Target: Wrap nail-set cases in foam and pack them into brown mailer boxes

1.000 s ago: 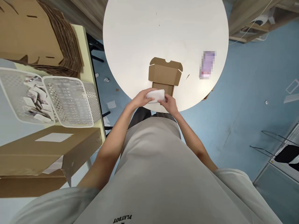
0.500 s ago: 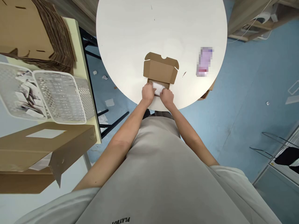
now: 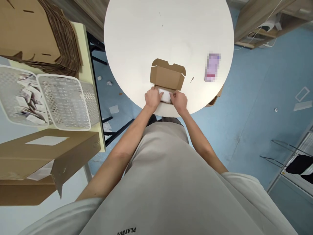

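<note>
A small brown cardboard box (image 3: 167, 77) lies near the front edge of the round white table, its lid folded back away from me. Inside it sits a white, soft-looking packet (image 3: 164, 95); what it contains does not show. My left hand (image 3: 152, 99) is closed around the box's left wall, thumb over the inside against the packet. On the opposite wall my right hand (image 3: 179, 101) grips in the same way, with its thumb at the packet's right end. The outer fingers of both hands are partly hidden.
A blurred purple item (image 3: 212, 67) lies on the right of the round table (image 3: 137, 39). To the left, a side table holds stacked flat cardboard (image 3: 29, 36), two white baskets (image 3: 65, 101) and a large carton (image 3: 80, 150). Paper scraps litter the blue floor.
My hands have moved slightly apart, the right one shifting right along the box wall. More of the white packet shows between them. The view has shifted a little.
</note>
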Available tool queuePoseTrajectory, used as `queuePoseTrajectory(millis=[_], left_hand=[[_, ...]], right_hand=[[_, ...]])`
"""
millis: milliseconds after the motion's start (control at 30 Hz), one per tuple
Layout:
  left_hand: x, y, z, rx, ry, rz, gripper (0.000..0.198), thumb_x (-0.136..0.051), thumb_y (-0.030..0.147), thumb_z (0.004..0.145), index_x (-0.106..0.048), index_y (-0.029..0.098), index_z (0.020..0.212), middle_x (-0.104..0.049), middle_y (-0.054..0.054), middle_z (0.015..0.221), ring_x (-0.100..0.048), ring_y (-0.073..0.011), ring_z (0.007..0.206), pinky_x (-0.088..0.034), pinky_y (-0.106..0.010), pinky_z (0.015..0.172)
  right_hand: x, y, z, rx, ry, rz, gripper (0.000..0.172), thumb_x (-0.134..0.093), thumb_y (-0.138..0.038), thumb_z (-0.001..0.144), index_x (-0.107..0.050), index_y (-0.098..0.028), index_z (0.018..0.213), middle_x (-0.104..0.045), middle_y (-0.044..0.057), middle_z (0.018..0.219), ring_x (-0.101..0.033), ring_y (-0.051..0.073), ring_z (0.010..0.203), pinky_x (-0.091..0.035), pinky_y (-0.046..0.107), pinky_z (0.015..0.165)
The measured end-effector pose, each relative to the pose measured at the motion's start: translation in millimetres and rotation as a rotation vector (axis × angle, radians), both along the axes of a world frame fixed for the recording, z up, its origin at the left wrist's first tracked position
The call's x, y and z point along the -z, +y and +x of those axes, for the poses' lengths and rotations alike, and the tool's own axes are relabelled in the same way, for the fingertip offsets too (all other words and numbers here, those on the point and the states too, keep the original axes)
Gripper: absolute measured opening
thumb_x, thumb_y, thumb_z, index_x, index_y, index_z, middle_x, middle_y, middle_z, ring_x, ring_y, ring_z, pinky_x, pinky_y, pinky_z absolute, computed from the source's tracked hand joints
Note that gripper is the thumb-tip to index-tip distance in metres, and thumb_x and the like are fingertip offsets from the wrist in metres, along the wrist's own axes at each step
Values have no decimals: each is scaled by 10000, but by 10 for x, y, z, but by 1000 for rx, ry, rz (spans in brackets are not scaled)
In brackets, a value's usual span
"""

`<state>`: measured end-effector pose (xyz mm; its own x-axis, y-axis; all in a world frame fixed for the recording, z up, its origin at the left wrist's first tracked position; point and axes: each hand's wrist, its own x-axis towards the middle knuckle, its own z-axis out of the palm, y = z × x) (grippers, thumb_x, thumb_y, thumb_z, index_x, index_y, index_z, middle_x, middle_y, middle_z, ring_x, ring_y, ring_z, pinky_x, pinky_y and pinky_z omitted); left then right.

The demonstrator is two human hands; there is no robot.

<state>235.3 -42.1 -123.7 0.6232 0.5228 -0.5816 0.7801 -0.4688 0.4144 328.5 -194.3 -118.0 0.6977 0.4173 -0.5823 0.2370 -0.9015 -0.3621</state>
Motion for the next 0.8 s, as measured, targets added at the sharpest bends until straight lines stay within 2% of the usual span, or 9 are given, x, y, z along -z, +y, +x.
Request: queuePoseTrajectory(millis=[133,200,300,467,567,700,800], left_hand=[[123,509,-31,-251,-418,-41,618,-775,578,1011,-605,205,1473,-579,-219,1582,-443,-457,1621,-385,-590,1349],[229,766,53,-280,-524,-50,732,-859,576,945,-583,209,1516,-587,-214,1596,-425,-436,1638,-332,-586,1386],[375,989,238,-260,-584,-164,826,-906,569,896,-568,212,1560,-664,-199,1544,-484,-414,1609,-350,-586,1380],[480,992,382,-215,-568,-335,834,-833,500,966,-511,132,1642,-694,-233,1510,-625,-384,1498,-432,-598,1318],[480,942,355,-212,-616,-364,833,-803,499,989,-481,150,1673,-693,-238,1510,-670,-376,1454,-504,-586,1253],[410,880,303,-206,-638,-355,867,-788,553,1000,-445,194,1711,-707,-227,1496,-709,-367,1407,-565,-554,1191],[275,813,231,-205,-633,-355,908,-811,590,983,-433,246,1735,-722,-198,1480,-710,-362,1408,-577,-525,1186]], right_hand=[[-1,-186,425,178,-95,310,641,-398,-736,1152,-653,-203,1403,-743,181,1278,-702,347,1281,-576,537,1114],[62,-214,629,170,-121,412,760,-398,-816,1115,-604,-196,1503,-714,199,1362,-681,351,1337,-576,573,1141],[174,-158,811,108,-87,435,890,-443,-884,1066,-547,-179,1598,-699,216,1433,-699,353,1339,-583,599,1155],[228,-21,814,113,-26,452,904,-456,-885,1063,-552,-184,1624,-724,213,1442,-743,346,1285,-589,590,1176],[200,1,768,126,-37,475,892,-430,-879,1076,-546,-190,1631,-728,209,1439,-746,341,1275,-599,590,1163],[118,-9,720,100,-30,505,891,-395,-900,1073,-529,-233,1649,-707,194,1485,-750,333,1265,-612,576,1143],[-15,-51,630,100,-42,517,888,-362,-911,1071,-545,-246,1632,-712,191,1474,-753,340,1277,-628,546,1115]])
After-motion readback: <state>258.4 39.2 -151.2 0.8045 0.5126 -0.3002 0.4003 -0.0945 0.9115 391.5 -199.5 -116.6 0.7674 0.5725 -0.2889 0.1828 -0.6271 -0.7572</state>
